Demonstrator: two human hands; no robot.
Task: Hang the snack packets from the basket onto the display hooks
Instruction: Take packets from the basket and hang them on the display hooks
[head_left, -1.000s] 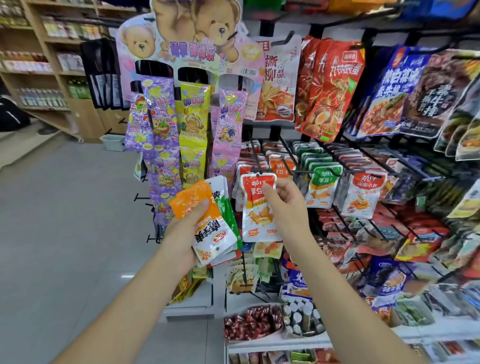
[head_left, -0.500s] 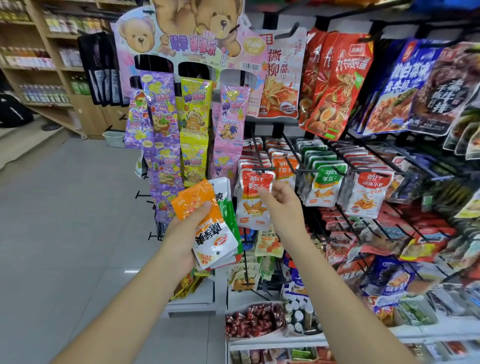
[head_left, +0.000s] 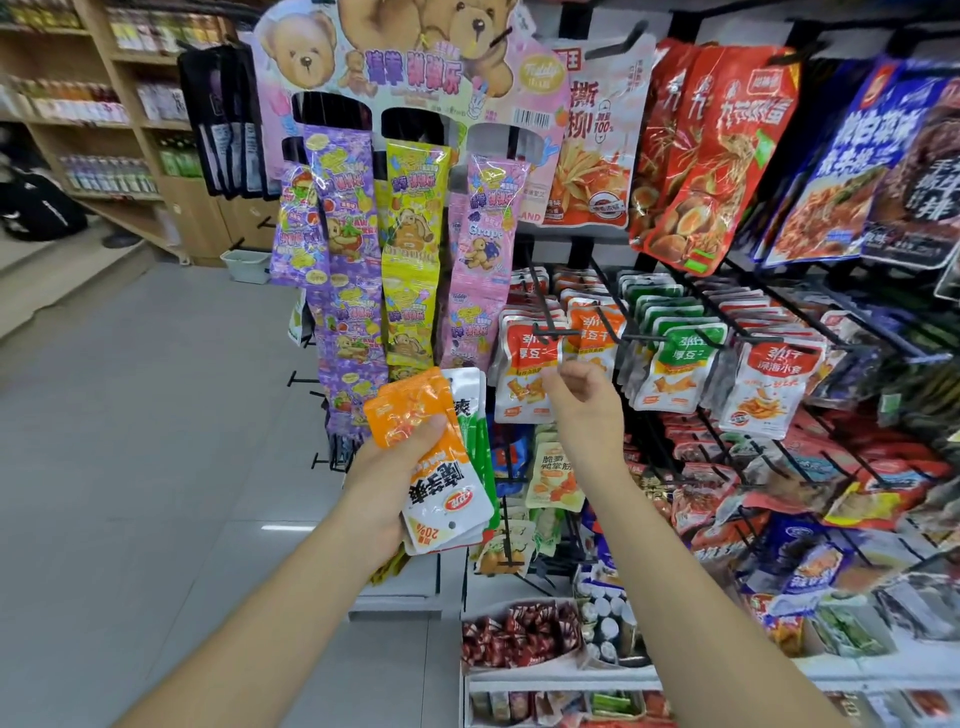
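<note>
Two arms in view, both uncovered wrist to frame edge: L forearm (head_left: 270, 613) and R forearm (head_left: 691, 582), slim and smooth. L hand (head_left: 387, 483) and R hand (head_left: 587, 410) are bare too, w/ slender fingers; R fingertips (head_left: 551, 375) are a bit blurred. Clothing further up is out of frame, so can't tell.

Glossy plastic snack packets (head_left: 439, 457), black metal display hooks (head_left: 550, 332), wooden shelves (head_left: 140, 124).
</note>
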